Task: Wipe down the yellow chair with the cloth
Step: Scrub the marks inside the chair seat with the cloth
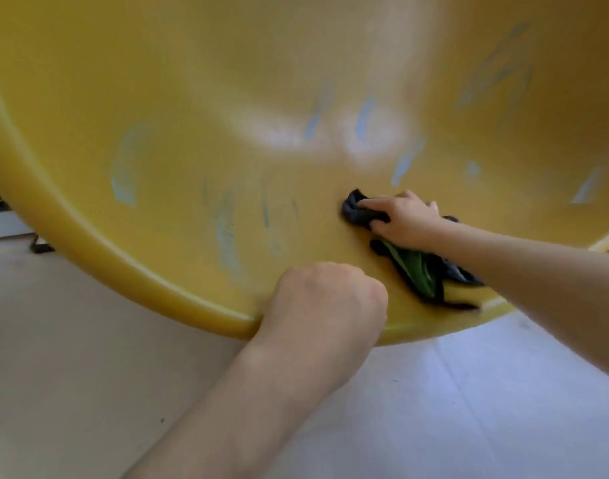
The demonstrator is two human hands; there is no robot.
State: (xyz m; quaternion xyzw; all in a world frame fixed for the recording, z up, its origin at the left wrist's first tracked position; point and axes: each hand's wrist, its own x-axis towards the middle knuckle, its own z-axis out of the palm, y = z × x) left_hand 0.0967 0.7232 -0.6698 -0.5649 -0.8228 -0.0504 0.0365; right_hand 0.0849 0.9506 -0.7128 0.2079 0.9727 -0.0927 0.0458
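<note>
Head view: my left grip (325,302) is curled over the near rim of the yellow chair (192,98), whose seat, streaked with pale blue, fills the view. My right grip (405,219) is clamped on the dark-and-green cloth (417,271), pressing it bunched against the seat, just inside the rim.

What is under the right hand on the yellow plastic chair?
A bunched dark grey and green cloth, gripped by the right hand and pressed against the yellow plastic chair. The chair surface directly beneath the cloth is covered.
</note>
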